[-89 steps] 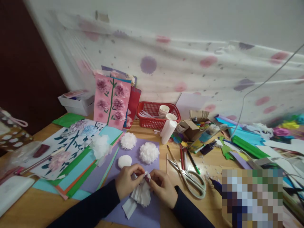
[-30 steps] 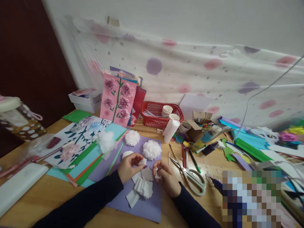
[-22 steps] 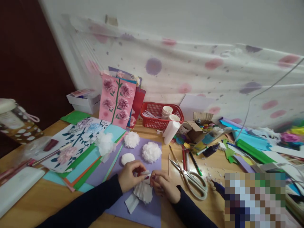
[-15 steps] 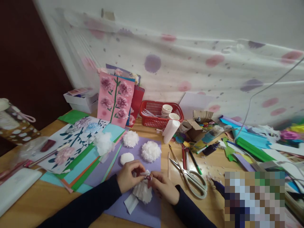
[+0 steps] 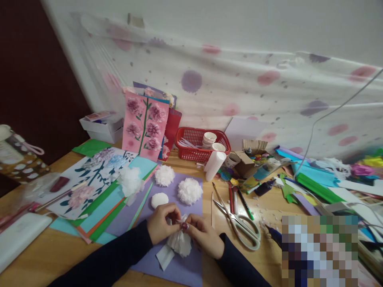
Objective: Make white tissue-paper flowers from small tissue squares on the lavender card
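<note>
Both hands meet over the near edge of the purple paper sheet (image 5: 191,266), and both are closed in a pinch on the same item: a stack of white tissue paper (image 5: 180,243).

- Left hand (image 5: 161,228): fingers curled, thumb and fingertips closed on the top left of the tissue stack.
- Right hand (image 5: 203,237): fingers curled, thumb and forefinger closed on the top right of the stack, touching the left hand's fingertips.

The pinch point is at the far end of the stack, exactly between the two hands. From there the stack fans out toward the person, so its long axis runs from the fingertips back toward the wrists. Neither hand is nearer; the stack is shared equally. A loose white paper scrap (image 5: 163,257) lies just below the left wrist, touching the stack's lower edge.

Beyond the hands, on the same purple sheet, sit a flat white disc (image 5: 159,200) and two fluffy white paper flowers (image 5: 190,191) (image 5: 164,175). Scissors (image 5: 239,227) lie on the tabletop (image 5: 44,255) to the right of the right hand, near but apart from it, handles toward the person.
</note>
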The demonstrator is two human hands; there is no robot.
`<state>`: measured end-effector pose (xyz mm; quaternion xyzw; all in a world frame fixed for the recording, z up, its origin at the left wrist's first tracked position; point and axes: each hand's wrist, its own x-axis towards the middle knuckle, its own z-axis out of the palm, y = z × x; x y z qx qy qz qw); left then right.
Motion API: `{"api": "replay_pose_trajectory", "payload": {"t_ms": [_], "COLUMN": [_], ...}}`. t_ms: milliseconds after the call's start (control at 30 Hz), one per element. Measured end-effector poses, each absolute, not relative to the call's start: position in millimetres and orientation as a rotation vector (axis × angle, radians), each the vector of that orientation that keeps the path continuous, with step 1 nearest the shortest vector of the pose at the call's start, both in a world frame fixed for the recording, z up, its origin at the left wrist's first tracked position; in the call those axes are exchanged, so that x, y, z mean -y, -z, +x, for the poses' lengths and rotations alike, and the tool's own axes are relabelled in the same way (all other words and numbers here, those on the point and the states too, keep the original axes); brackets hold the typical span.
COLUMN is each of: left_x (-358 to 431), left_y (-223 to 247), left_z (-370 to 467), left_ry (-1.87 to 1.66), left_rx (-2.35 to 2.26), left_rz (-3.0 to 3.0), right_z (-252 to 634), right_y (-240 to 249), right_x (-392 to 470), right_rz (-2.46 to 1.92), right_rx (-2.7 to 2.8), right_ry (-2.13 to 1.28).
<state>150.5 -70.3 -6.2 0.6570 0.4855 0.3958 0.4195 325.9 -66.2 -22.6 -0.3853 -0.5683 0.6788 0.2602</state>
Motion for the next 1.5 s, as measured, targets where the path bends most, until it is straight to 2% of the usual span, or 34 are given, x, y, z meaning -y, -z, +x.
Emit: {"api": "replay_pose_trajectory", "payload": {"t_ms": [767, 1033, 1267, 1500], "left_x": [70.2, 69.6, 68.1, 67.7], "left_y": [6.0, 5.9, 10.0, 7.0], "left_z": [150.6, 149.9, 153.3, 155.5], "left_ry": [-0.888, -0.926, -0.965, -1.004], "left_rx": [-1.211, -1.073, -1.184, -1.089], "left_rz": [1.711, 1.602, 1.449, 1.342], "right_z": [324.2, 323.1, 323.4, 325.5], "right_y": [17.6, 19.7, 22.2, 27.1], "right_x": [67.7, 67.1, 68.1, 68.8], "right_rz": [-1.095, -1.067, -1.038, -1.015], "right_rx": [1.586, 1.460, 1.418, 1.452], "right_ry": [-1.778, -1.782, -1.748, -1.667]}}
